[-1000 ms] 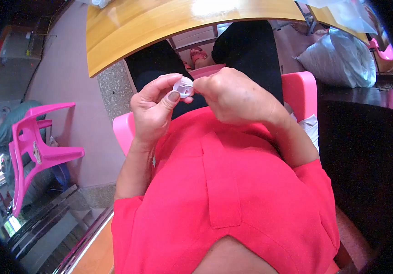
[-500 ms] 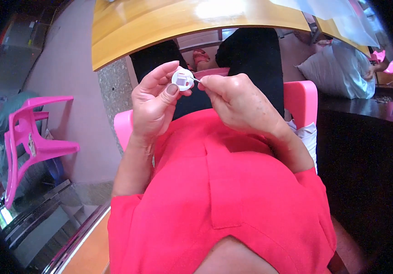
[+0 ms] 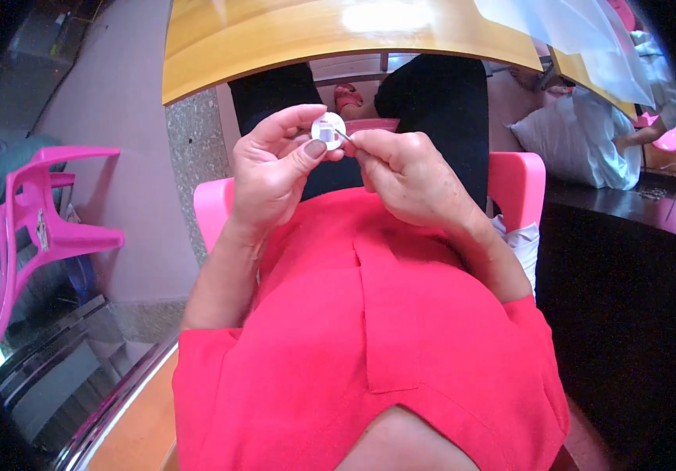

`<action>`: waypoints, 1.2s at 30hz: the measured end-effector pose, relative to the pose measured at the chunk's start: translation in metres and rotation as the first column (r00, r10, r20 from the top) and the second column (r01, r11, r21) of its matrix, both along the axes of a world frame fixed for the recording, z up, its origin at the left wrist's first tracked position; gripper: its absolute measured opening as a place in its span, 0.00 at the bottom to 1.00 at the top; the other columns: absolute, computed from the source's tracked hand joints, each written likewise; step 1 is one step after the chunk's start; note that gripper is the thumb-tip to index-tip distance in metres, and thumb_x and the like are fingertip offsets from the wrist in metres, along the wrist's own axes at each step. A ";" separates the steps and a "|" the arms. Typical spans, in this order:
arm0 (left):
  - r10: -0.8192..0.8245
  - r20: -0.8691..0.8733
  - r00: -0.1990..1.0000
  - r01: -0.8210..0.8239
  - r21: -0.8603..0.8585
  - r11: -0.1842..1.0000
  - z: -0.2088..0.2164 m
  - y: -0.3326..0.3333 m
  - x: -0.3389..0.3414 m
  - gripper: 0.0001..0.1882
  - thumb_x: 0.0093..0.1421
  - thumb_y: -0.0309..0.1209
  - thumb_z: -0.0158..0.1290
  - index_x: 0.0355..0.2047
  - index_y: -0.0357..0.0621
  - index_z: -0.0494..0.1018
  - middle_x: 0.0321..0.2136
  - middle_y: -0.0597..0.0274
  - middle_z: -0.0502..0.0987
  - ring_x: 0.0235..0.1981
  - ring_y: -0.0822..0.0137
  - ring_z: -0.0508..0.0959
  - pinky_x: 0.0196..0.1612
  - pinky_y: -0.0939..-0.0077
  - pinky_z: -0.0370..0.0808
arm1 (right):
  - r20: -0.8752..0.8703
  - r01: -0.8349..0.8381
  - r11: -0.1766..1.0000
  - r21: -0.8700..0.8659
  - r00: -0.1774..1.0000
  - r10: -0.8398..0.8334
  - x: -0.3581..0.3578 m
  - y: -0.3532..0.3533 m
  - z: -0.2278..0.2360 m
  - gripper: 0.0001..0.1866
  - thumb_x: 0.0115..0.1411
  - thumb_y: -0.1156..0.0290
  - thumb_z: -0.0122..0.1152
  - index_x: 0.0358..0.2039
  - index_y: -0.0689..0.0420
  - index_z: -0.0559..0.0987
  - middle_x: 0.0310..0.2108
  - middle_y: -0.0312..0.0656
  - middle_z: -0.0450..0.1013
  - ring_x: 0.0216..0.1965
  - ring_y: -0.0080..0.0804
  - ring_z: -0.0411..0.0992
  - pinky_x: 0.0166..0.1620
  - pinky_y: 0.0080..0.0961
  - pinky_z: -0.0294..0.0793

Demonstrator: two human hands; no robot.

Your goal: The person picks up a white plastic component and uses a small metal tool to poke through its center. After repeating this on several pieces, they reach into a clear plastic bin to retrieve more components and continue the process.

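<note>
A small white round plastic piece [image 3: 327, 129] with rectangular cut-outs is pinched between the thumb and fingers of my left hand [image 3: 279, 161]. My right hand [image 3: 412, 169] grips a thin metal pin-like tool [image 3: 343, 136], whose tip meets the right side of the white piece. Most of the tool is hidden inside my right fingers, so its exact kind cannot be told. Both hands are held above my lap, close together, in front of the table's near edge.
A yellow wooden table [image 3: 275, 59] spans the far side, with translucent plastic sheeting [image 3: 566, 39] at its right. A pink plastic chair [image 3: 51, 216] stands at left. At right are a stuffed white sack [image 3: 577, 137] and another person's arm [image 3: 643, 138].
Both hands and the white piece have shifted slightly right in the picture. The tool's tip now lies over the piece's right side. The view has tilted a little.
</note>
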State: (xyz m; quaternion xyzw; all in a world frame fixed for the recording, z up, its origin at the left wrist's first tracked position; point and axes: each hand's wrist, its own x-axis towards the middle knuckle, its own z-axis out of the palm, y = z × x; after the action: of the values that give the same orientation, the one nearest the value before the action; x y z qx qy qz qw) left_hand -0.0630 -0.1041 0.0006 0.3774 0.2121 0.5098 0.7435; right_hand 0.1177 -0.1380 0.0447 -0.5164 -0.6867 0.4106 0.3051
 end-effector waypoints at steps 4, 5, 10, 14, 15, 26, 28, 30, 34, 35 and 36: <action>-0.013 -0.010 1.000 0.013 0.008 1.000 -0.002 0.000 -0.001 0.18 0.56 0.18 0.54 0.48 0.31 0.69 0.39 0.49 0.76 0.39 0.62 0.79 0.43 0.70 0.79 | 0.006 -0.013 0.998 0.056 1.000 0.012 0.000 -0.001 -0.002 0.06 0.59 0.80 0.49 0.34 0.64 0.75 0.17 0.42 0.68 0.19 0.25 0.68 0.24 0.23 0.66; -0.003 -0.011 1.000 0.003 0.006 1.000 -0.002 0.000 0.000 0.18 0.56 0.18 0.55 0.48 0.31 0.69 0.39 0.49 0.76 0.39 0.62 0.79 0.43 0.70 0.79 | 0.007 -0.013 0.998 0.056 1.000 0.012 -0.001 -0.001 -0.003 0.06 0.59 0.80 0.49 0.34 0.64 0.75 0.17 0.42 0.68 0.19 0.25 0.68 0.24 0.23 0.66; 0.000 -0.031 1.000 0.001 0.027 1.000 -0.001 0.000 -0.001 0.18 0.56 0.19 0.55 0.48 0.31 0.69 0.39 0.49 0.77 0.38 0.63 0.79 0.43 0.70 0.79 | 0.188 -0.058 0.979 0.196 0.982 0.021 -0.002 -0.001 -0.005 0.03 0.52 0.78 0.50 0.28 0.63 0.71 0.21 0.56 0.71 0.26 0.55 0.73 0.28 0.45 0.72; 0.022 -0.106 0.994 -0.014 0.078 0.997 0.001 -0.002 -0.001 0.18 0.56 0.19 0.55 0.48 0.31 0.69 0.39 0.50 0.77 0.38 0.64 0.78 0.43 0.72 0.79 | 0.269 -0.107 0.955 0.278 0.963 0.029 -0.003 -0.003 -0.007 0.05 0.51 0.77 0.51 0.29 0.63 0.70 0.21 0.55 0.72 0.25 0.54 0.74 0.27 0.44 0.73; 0.022 -0.104 0.994 -0.014 0.078 0.997 0.002 -0.003 -0.001 0.18 0.56 0.19 0.55 0.48 0.31 0.69 0.39 0.50 0.77 0.38 0.64 0.78 0.43 0.72 0.79 | 0.366 -0.142 0.946 0.290 0.930 0.027 -0.003 -0.004 -0.005 0.05 0.52 0.76 0.51 0.30 0.63 0.70 0.22 0.53 0.72 0.25 0.52 0.74 0.26 0.43 0.74; 0.131 -0.413 0.901 -0.008 0.285 0.958 0.008 -0.013 0.007 0.12 0.55 0.16 0.55 0.41 0.35 0.76 0.39 0.59 0.73 0.37 0.71 0.76 0.40 0.81 0.77 | 0.878 -0.433 0.882 0.185 0.476 0.049 -0.008 -0.014 0.031 0.07 0.50 0.75 0.54 0.31 0.64 0.72 0.20 0.45 0.72 0.21 0.34 0.75 0.21 0.27 0.73; 0.133 -0.457 0.879 0.011 0.300 0.954 0.006 -0.014 0.008 0.12 0.54 0.16 0.55 0.40 0.34 0.76 0.39 0.59 0.74 0.37 0.71 0.76 0.39 0.81 0.76 | 0.876 -0.493 0.855 0.161 0.470 0.106 -0.008 -0.013 0.034 0.07 0.50 0.75 0.54 0.28 0.65 0.74 0.21 0.46 0.73 0.22 0.34 0.76 0.21 0.25 0.72; 0.137 -0.500 0.855 0.031 0.313 0.949 0.006 -0.016 0.009 0.11 0.54 0.16 0.56 0.39 0.34 0.76 0.38 0.59 0.74 0.37 0.72 0.76 0.39 0.82 0.76 | 0.874 -0.530 0.839 0.122 0.458 0.163 -0.007 -0.010 0.040 0.07 0.50 0.75 0.54 0.28 0.66 0.75 0.21 0.47 0.73 0.22 0.33 0.76 0.20 0.25 0.72; 0.145 -0.566 0.811 0.078 0.351 0.933 0.004 -0.015 0.010 0.10 0.54 0.16 0.55 0.38 0.33 0.76 0.36 0.59 0.76 0.36 0.73 0.76 0.39 0.82 0.75 | 0.917 -0.591 0.804 0.072 0.356 0.179 -0.010 -0.011 0.041 0.09 0.49 0.74 0.54 0.27 0.67 0.77 0.21 0.43 0.73 0.22 0.29 0.75 0.19 0.22 0.71; 0.136 -0.550 0.824 0.058 0.322 0.945 0.003 -0.014 0.010 0.10 0.55 0.17 0.55 0.39 0.33 0.76 0.35 0.59 0.76 0.35 0.73 0.76 0.39 0.81 0.76 | 0.917 -0.590 0.804 0.072 0.356 0.179 -0.013 -0.013 0.039 0.09 0.49 0.74 0.54 0.27 0.67 0.77 0.21 0.43 0.73 0.22 0.29 0.75 0.19 0.22 0.71; 0.135 -0.550 0.824 0.060 0.322 0.945 0.003 -0.014 0.010 0.10 0.55 0.17 0.55 0.39 0.33 0.76 0.35 0.59 0.76 0.35 0.73 0.76 0.39 0.81 0.76 | 0.943 -0.580 0.807 0.115 0.320 0.096 -0.016 -0.016 0.035 0.09 0.49 0.74 0.54 0.29 0.67 0.77 0.20 0.42 0.73 0.21 0.27 0.74 0.18 0.21 0.70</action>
State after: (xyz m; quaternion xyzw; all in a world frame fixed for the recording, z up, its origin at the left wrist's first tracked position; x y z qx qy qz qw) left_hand -0.0526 -0.1185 0.0036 0.6240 0.3431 0.4178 0.5642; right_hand 0.1016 -0.1541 0.0796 -0.4091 -0.9050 -0.0464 -0.1072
